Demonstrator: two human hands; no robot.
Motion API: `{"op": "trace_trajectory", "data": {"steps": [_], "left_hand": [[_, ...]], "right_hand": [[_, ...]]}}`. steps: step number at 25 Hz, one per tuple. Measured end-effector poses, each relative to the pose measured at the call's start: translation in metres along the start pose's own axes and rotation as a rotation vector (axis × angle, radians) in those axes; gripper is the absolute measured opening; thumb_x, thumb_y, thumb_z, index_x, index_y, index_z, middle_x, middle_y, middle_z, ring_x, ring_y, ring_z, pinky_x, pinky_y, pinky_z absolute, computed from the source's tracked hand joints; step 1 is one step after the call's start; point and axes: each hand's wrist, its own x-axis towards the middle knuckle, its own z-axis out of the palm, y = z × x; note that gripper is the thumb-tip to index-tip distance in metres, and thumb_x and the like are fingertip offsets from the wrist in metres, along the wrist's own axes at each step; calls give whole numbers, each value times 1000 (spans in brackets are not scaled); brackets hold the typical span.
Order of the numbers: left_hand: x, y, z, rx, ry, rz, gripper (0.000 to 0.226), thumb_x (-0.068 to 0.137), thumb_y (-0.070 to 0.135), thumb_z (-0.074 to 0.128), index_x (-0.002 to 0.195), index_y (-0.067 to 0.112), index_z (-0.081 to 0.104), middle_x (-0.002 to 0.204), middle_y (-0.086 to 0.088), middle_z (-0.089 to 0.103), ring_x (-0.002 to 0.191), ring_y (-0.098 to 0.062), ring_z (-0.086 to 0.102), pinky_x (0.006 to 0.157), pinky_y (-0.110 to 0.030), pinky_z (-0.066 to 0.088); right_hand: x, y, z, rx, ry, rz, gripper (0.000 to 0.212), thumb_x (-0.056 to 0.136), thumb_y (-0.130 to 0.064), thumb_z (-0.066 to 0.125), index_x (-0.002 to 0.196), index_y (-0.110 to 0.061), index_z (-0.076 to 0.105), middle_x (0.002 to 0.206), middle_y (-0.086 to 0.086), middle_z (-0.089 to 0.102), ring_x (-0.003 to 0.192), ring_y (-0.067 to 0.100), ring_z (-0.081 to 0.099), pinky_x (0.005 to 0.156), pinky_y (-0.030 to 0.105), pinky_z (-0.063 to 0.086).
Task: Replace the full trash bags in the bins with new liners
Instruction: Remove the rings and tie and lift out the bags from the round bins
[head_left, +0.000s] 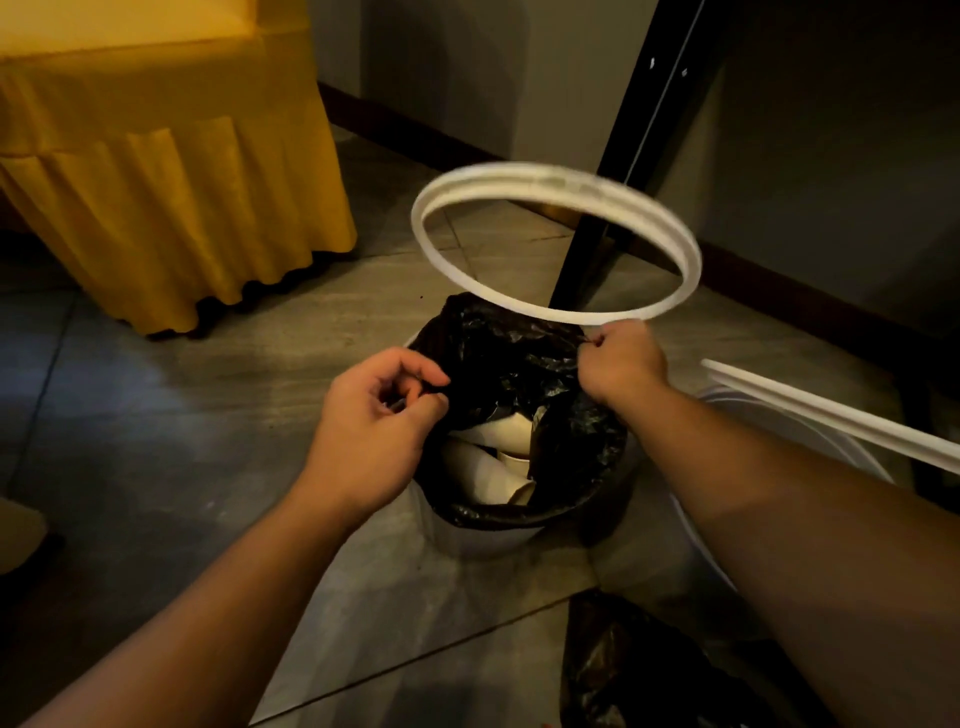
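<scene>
While crinkly black bag (524, 364) in left hand (374, 410), white ring (550, 175) in right hand (621, 358).

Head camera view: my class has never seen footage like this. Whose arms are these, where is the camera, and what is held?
No machine here: a person wears one camera on the head, looking down at their own bare arms. On the tiled floor stands a white bin lined with a black trash bag, with paper waste inside. The left hand pinches the bag's left edge. The right hand grips a white plastic ring held above the bin, and seems to catch the bag's edge too. A yellow skirted cover hangs at upper left; another black bag lies at lower right.
</scene>
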Motion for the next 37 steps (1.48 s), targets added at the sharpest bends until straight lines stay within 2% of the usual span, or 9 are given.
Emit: {"op": "trace_trajectory", "data": {"steps": [5, 12, 14, 17, 20, 23, 29, 33, 37], "left_hand": [[-7, 11, 4, 43, -41, 207, 21, 81, -1, 73, 83, 20, 72, 53, 9, 51, 73, -36, 64, 100, -8, 43], [-4, 23, -23, 275, -38, 65, 46, 78, 1, 77, 99, 41, 67, 72, 8, 62, 65, -11, 62, 67, -28, 55], [0, 27, -35, 390, -20, -132, 47, 81, 13, 80, 103, 49, 60, 84, 13, 70, 74, -10, 69, 72, -38, 61], [0, 31, -55, 550, -93, -329, 39, 80, 29, 86, 104, 41, 58, 87, 10, 75, 76, -13, 75, 74, -47, 64], [-4, 37, -62, 508, -160, -380, 24, 86, 23, 83, 97, 35, 66, 80, 11, 78, 66, -14, 78, 71, -47, 66], [-7, 46, -63, 324, -46, -325, 23, 90, 11, 77, 90, 34, 71, 82, 4, 78, 70, -21, 79, 72, -50, 66], [-20, 52, -62, 417, -228, -359, 31, 87, 4, 79, 101, 30, 68, 79, 1, 77, 70, -22, 78, 72, -45, 66], [-19, 53, -64, 113, -112, -392, 26, 91, -9, 69, 95, 16, 74, 87, -15, 72, 60, -23, 72, 57, -34, 62], [-16, 48, -69, -125, -63, -401, 37, 78, -2, 80, 108, 19, 73, 99, -11, 70, 68, -17, 75, 59, -26, 60]], "right_hand": [[-4, -10, -16, 24, 72, -76, 10, 95, -22, 66, 88, -21, 72, 107, 9, 71, 93, 24, 61, 79, 32, 52], [-16, -20, -39, 153, -39, -141, 39, 94, -40, 66, 80, -4, 68, 79, 8, 68, 87, 33, 68, 81, 42, 55], [-19, -16, -47, 192, -71, -158, 20, 91, -31, 75, 95, -12, 69, 84, 6, 70, 87, 28, 69, 83, 41, 56], [-30, -8, -64, 111, -180, -215, 38, 84, -15, 83, 119, -24, 70, 85, -3, 68, 85, 17, 67, 76, 30, 54], [-50, -3, -75, -78, 77, -443, 17, 84, -17, 77, 92, -32, 74, 71, -19, 59, 77, 6, 63, 65, 15, 39], [-76, 9, -74, 155, 183, -467, 16, 84, -34, 77, 97, -36, 67, 80, -20, 64, 76, -4, 60, 68, 11, 42], [-93, 57, -55, -251, -27, -239, 19, 88, -21, 69, 106, -13, 67, 105, 14, 70, 105, 39, 64, 77, 34, 46], [-101, 60, -65, 189, -32, -157, 6, 90, -14, 70, 88, -17, 75, 77, 4, 75, 80, 32, 73, 64, 36, 54], [-111, 55, -74, 754, -211, 77, 28, 89, -14, 79, 116, -19, 70, 95, 5, 80, 81, 25, 80, 66, 47, 63]]}}
